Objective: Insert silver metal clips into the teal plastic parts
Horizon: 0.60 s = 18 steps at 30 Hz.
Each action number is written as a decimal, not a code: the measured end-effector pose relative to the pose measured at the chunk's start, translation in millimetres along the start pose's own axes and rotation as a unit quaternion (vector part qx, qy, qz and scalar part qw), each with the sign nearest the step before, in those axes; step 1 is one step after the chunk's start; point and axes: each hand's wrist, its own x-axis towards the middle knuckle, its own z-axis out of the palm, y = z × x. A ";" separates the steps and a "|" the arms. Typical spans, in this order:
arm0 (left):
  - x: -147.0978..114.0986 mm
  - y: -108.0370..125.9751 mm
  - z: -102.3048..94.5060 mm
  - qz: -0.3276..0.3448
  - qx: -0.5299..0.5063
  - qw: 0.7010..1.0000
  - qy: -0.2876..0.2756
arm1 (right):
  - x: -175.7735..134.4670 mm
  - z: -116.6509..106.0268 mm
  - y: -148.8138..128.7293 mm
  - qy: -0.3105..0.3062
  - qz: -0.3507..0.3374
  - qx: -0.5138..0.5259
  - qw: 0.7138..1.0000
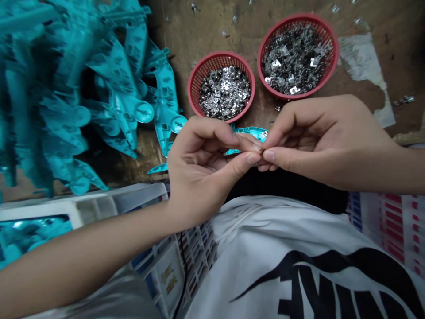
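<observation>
Left hand, right hand: fingertips pinched together, contents indiscernible, best kept steady; turquoise plastic part lies at twelve o'clock.

Any item between the fingers of the left hand and right hand was too small or too covered to identify. The hands partly hid one teal part. The teal pile was blurred and cut off at left and top. The bottom edge cut off the shirt print.
</observation>
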 end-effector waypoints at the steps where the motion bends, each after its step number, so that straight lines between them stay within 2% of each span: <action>1: -0.5 0.6 0.3 -0.005 0.004 1.000 0.005 | -0.4 -0.4 0.5 0.000 0.000 -0.001 1.000; 7: -2.6 0.6 1.4 -0.037 -0.020 0.999 0.015 | -2.0 -1.1 0.4 -0.007 -0.023 0.001 1.000; 14: -5.2 -0.1 1.4 -0.035 -0.038 0.999 0.009 | -2.4 1.7 -1.7 -0.012 -0.006 0.011 1.000; 18: -4.9 0.1 -0.7 -0.018 -0.064 0.998 -0.015 | -4.3 1.0 -1.8 -0.008 0.000 0.028 1.000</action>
